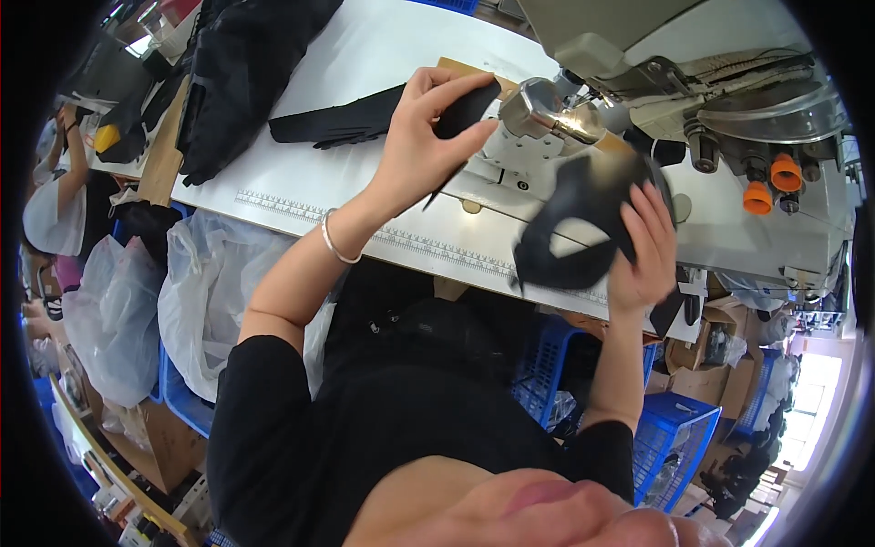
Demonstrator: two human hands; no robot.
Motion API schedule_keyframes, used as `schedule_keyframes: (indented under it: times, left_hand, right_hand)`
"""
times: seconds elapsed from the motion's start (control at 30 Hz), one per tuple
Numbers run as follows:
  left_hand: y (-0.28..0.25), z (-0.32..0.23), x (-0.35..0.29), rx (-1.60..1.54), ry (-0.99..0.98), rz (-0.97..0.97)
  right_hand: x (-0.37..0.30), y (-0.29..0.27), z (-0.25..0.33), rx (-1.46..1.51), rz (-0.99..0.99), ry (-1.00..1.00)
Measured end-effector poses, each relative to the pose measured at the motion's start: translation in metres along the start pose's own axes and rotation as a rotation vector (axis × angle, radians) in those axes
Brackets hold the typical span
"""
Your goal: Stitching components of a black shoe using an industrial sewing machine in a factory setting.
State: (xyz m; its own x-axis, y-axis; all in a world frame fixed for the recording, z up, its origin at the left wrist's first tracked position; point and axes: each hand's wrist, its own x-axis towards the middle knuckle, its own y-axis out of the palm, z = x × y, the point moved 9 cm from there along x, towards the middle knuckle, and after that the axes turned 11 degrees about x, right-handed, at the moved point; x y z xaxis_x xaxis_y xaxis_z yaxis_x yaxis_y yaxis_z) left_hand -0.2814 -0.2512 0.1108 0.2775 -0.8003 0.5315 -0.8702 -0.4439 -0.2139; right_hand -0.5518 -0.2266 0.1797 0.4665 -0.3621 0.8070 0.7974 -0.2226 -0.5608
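Observation:
Left of the sewing machine's needle area, my left hand is closed around a black fabric piece, with thumb and fingers on its two sides. A narrow end of black material hangs below that palm. My right hand grips a larger black fabric piece near the table's front edge. An oval gap shows through this piece, and its upper part is blurred. Behind both hands is the sewing machine, with its shiny metal head between them. Flat black strips lie left of my left hand.
The white table has a printed ruler along its front edge. Black material is heaped at the far left. Plastic bags stand beside the table, and blue crates are at the lower right. Another person sits at left.

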Motion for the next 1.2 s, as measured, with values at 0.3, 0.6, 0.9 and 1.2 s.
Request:
schedule_keyframes:
  times: [0.3,0.6,0.9,1.2]
  left_hand:
    - [0.011,-0.078,-0.012,0.491,0.536,0.039]
    - [0.030,-0.086,-0.010,0.849,0.728,0.129]
    - [0.035,-0.086,-0.004,0.862,0.734,0.166]
    - [0.038,-0.092,-0.002,0.875,0.771,0.161]
  right_hand:
    - [-0.005,0.065,-0.015,-0.160,0.013,-0.076]
    - [-0.002,0.068,-0.014,-0.174,-0.047,-0.075]
    - [-0.002,0.068,-0.011,-0.155,-0.031,-0.033]
    - [0.000,0.067,-0.012,-0.149,-0.029,-0.028]
